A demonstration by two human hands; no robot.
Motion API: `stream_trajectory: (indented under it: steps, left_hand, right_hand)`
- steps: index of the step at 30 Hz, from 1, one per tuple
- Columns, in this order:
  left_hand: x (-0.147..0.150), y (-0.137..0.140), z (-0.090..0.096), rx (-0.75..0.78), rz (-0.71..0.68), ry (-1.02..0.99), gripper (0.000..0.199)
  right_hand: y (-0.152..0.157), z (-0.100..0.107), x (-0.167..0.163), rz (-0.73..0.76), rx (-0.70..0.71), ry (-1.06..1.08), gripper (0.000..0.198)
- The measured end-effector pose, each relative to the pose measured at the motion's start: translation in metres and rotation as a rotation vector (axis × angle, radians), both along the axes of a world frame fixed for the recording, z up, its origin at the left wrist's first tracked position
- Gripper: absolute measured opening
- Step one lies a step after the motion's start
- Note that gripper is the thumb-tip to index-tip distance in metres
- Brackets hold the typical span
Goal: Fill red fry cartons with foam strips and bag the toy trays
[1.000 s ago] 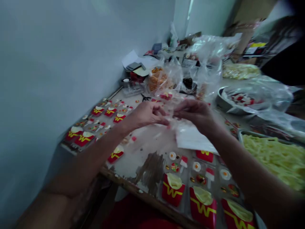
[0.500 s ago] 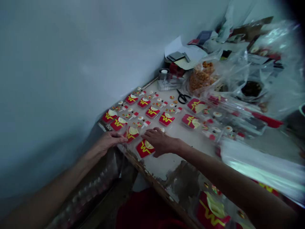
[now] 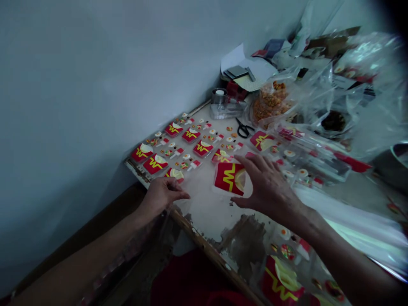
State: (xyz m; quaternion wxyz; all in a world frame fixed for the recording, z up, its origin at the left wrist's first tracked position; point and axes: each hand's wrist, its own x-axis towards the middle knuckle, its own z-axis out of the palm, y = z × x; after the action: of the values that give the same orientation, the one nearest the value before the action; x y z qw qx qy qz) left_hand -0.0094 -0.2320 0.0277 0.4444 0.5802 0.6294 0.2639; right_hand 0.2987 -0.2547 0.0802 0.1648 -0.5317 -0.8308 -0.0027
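Note:
In the head view, my right hand point(image 3: 266, 180) has its thumb and fingers curved round the right end of a red fries-box piece point(image 3: 228, 178) with a yellow zigzag, in clear plastic. The piece lies turned sideways over the bare tabletop. My left hand point(image 3: 168, 193) is at the table's front edge, thumb and fingertips pinched together; whatever is between them cannot be made out. Just behind it, partly covered by the fingers, lies another red fries-box piece point(image 3: 175, 174). Several similar pieces in rows lie beyond, with small egg, burger and red-and-white shapes beside them.
Black scissors point(image 3: 244, 128) lie behind the rows. Clear bags with orange-brown bits point(image 3: 270, 104) crowd the back right. Plastic film point(image 3: 344, 216) spreads at the right. A larger red piece point(image 3: 282, 282) is close at the bottom right. A wall point(image 3: 95, 85) borders the left.
My right hand has moved right, taking the nearest fries-box piece from the front row and turning it sideways. My left hand has shifted slightly right and down, its fingers now more curled.

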Motion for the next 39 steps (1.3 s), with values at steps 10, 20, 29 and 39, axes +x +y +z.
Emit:
stream_trajectory:
  steps: [10, 20, 29, 39]
  left_hand:
    - [0.037, -0.016, 0.018, 0.008, -0.160, 0.139, 0.037]
    - [0.060, -0.012, 0.015, -0.086, -0.337, 0.171, 0.035]
    - [0.071, 0.018, -0.001, -0.267, -0.330, -0.190, 0.034]
    - [0.092, 0.027, -0.029, -0.335, -0.545, -0.119, 0.044]
  right_hand:
    - [-0.011, 0.001, 0.020, -0.063, 0.072, -0.086, 0.097]
    - [-0.022, -0.008, 0.012, -0.053, 0.057, -0.029, 0.098]
    - [-0.028, -0.022, 0.040, 0.058, -0.051, -0.121, 0.097]
    - [-0.031, -0.057, 0.049, 0.300, -0.290, -0.058, 0.091]
